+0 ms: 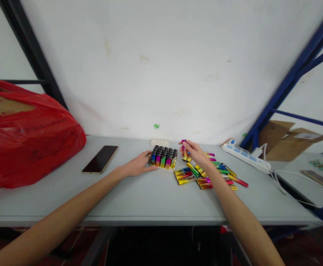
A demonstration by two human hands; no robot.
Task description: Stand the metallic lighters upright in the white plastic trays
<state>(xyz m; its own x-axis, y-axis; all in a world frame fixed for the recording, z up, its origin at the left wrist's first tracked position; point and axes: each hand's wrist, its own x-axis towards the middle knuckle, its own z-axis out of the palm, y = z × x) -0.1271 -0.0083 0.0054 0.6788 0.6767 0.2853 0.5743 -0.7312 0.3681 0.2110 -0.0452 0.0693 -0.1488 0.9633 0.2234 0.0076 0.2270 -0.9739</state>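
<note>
Several lighters with black tops and shiny multicoloured bodies stand upright in close rows in a pale tray (161,168); one lighter (163,161) in the front row is green. My left hand (139,164) grips the tray's left side, thumb low at the front and fingers behind. To the right of the tray, my right hand (194,152) pinches a purple and gold lighter (184,145) upright, just above the table. Below and beside that hand lies a loose pile of metallic lighters (185,175), partly hidden by my right forearm.
A white moulded tray (160,142) lies behind the lighters by the wall. A phone (100,159) rests to the left, near a red plastic bag (33,136). At right are a white power strip (246,157) with cables and a cardboard box (286,142).
</note>
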